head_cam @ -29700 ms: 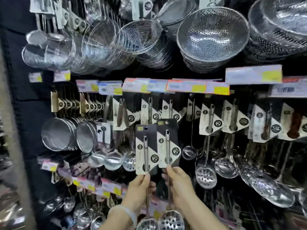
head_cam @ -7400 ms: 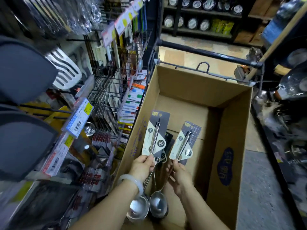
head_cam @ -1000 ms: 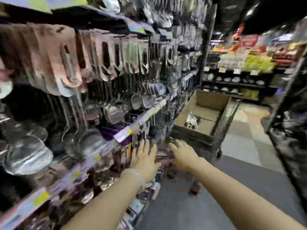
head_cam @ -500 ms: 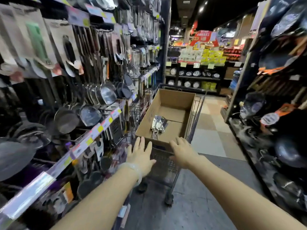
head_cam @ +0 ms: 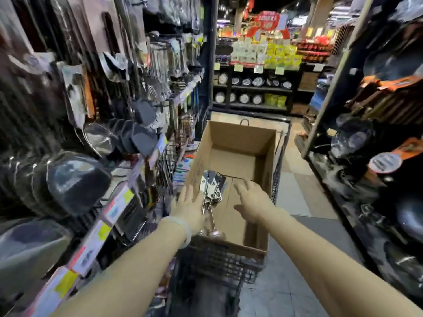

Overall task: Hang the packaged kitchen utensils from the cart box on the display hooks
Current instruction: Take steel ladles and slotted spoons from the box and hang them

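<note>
I reached both hands into the box [head_cam: 231, 145] to grab more spoons [head_cam: 211, 191]. My left hand [head_cam: 190, 209] and right hand [head_cam: 251, 202] had fingers spread, empty. The spoons lay at eleven o'clock inside.

Left of the fingers: a shelf edge strip [head_cam: 100, 227] carrying yellow price labels, with dark pans [head_cam: 75, 181] hung above it (outlines blurred). Beyond the fingertips, at the aisle end: a dark shelving unit [head_cam: 251, 88] holding round plates [head_cam: 246, 98] and yellow packets [head_cam: 274, 100]. Right of the fingers: grey floor tiles [head_cam: 295, 197], then a rack of dark cookware [head_cam: 357, 143]. A red sign [head_cam: 267, 21] hangs overhead.
</note>
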{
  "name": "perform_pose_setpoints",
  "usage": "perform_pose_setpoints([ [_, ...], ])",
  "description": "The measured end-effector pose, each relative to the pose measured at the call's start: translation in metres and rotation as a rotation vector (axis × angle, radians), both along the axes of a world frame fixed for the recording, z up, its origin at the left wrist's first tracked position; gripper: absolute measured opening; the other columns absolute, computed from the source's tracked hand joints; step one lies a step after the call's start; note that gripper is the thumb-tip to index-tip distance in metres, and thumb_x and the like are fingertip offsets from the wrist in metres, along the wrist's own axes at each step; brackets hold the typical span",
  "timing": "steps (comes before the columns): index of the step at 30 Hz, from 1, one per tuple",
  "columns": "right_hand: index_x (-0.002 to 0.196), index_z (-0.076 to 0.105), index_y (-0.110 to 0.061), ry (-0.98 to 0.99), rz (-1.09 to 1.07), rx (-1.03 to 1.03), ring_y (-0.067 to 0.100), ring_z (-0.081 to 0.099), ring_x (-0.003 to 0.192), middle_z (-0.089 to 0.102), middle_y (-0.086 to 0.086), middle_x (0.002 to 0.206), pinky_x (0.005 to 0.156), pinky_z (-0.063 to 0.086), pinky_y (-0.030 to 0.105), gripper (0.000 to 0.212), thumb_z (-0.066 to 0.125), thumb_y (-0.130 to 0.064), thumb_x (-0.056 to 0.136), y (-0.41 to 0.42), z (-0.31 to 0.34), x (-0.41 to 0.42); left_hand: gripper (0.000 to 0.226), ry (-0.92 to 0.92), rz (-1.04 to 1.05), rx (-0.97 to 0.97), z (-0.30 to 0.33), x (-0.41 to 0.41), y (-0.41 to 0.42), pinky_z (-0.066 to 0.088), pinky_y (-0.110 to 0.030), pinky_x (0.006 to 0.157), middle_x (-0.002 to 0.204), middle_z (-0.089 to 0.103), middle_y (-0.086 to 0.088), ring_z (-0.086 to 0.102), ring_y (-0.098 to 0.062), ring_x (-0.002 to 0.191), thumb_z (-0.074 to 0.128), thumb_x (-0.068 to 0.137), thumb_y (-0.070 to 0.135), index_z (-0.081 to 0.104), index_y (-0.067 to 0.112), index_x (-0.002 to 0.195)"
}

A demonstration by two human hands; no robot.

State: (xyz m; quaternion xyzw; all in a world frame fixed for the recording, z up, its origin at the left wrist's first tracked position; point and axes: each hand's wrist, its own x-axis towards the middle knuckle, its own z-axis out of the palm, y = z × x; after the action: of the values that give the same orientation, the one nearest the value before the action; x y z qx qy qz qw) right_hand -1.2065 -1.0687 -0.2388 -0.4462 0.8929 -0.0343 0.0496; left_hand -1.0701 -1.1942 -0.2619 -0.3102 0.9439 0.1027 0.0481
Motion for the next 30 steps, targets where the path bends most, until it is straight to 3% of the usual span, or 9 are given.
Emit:
perform_pose_setpoints([
  [8,0.147,0.017,-0.01,-0.204,-0.079,0.114,0.037,0.036,0.129,0.033,0.019,0.143,0.106,0.034,0.041,0.076,0.058,-0.034,0.088,-0.083,-0.085,-0.081,0.071,-0.045,-0.002,0.255,-0.069,-0.077,-0.052,0.006,-0.046,0.117,0.157,-0.009,-0.009,-0.007,-0.027,0.145,0.04,0.093,0.043,0.001,0.023,0.148],
  [10,0.148,0.014,-0.008,-0.385,-0.131,0.112,0.034,0.038,0.13,0.036,0.018,0.143,0.105,0.033,0.035,0.074,0.055,-0.029,0.091,-0.109,-0.11,-0.097,0.068,-0.034,0.042,0.353,-0.085,-0.095,-0.064,0.01,-0.045,0.117,0.158,-0.003,-0.008,0.002,-0.028,0.145,0.044,0.093,0.039,0.007,0.024,0.148],
  [14,0.137,0.037,-0.002,-0.775,-0.284,0.041,0.027,0.047,0.126,0.049,0.016,0.137,0.095,0.036,0.021,0.047,0.05,-0.014,0.093,-0.15,-0.166,-0.119,0.062,-0.09,0.091,0.474,-0.116,-0.13,-0.089,0.015,-0.043,0.117,0.158,-0.002,-0.007,0.006,-0.029,0.145,0.045,0.094,0.03,0.013,0.023,0.146],
  [18,0.12,0.055,0.001,-1.063,-0.493,-0.128,0.02,0.054,0.102,0.058,0.014,0.112,0.097,0.042,0.031,0.03,0.053,-0.012,0.092,-0.191,-0.212,-0.14,0.062,-0.094,0.139,0.544,-0.138,-0.167,-0.121,0.015,-0.041,0.118,0.158,0.006,-0.004,0.011,-0.027,0.144,0.045,0.094,0.027,0.012,0.023,0.147],
  [21,0.122,0.055,0.006,-1.19,-0.573,-0.19,0.025,0.056,0.108,0.058,0.019,0.123,0.093,0.045,0.034,0.032,0.051,-0.007,0.093,-0.215,-0.238,-0.154,0.06,-0.095,0.163,0.553,-0.154,-0.186,-0.138,0.016,-0.036,0.118,0.156,0.013,-0.004,0.016,-0.023,0.143,0.046,0.094,0.025,0.016,0.021,0.146],
  [23,0.113,0.059,0.003,-1.342,-0.723,-0.276,0.018,0.059,0.094,0.061,0.02,0.117,0.085,0.048,0.031,0.023,0.05,-0.007,0.094,-0.224,-0.257,-0.157,0.057,-0.084,0.185,0.572,-0.165,-0.192,-0.145,0.019,-0.033,0.116,0.154,0.02,-0.004,0.023,-0.021,0.141,0.046,0.094,0.024,0.021,0.018,0.145],
  [25,0.09,0.058,-0.011,-1.511,-0.894,-0.36,0.009,0.06,0.072,0.058,0.01,0.091,0.07,0.051,0.024,0.013,0.047,-0.013,0.097,-0.233,-0.27,-0.159,0.054,-0.067,0.209,0.613,-0.176,-0.194,-0.151,0.021,-0.03,0.114,0.151,0.027,-0.005,0.028,-0.02,0.138,0.046,0.094,0.023,0.025,0.018,0.143],
  [26,0.088,0.056,-0.014,-1.589,-0.987,-0.402,0.013,0.061,0.074,0.057,0.008,0.088,0.071,0.051,0.026,0.015,0.046,-0.019,0.098,-0.237,-0.275,-0.159,0.053,-0.059,0.225,0.632,-0.18,-0.194,-0.153,0.022,-0.028,0.113,0.15,0.029,-0.004,0.029,-0.019,0.137,0.046,0.094,0.022,0.025,0.017,0.143],
  [30,0.12,0.055,-0.002,-1.838,-1.251,-0.624,0.036,0.055,0.115,0.058,0.021,0.123,0.094,0.044,0.044,0.038,0.041,-0.031,0.099,-0.242,-0.287,-0.155,0.051,-0.017,0.309,0.695,-0.193,-0.195,-0.156,0.022,-0.02,0.107,0.147,0.034,-0.003,0.032,-0.017,0.135,0.047,0.094,0.02,0.029,0.016,0.142],
])
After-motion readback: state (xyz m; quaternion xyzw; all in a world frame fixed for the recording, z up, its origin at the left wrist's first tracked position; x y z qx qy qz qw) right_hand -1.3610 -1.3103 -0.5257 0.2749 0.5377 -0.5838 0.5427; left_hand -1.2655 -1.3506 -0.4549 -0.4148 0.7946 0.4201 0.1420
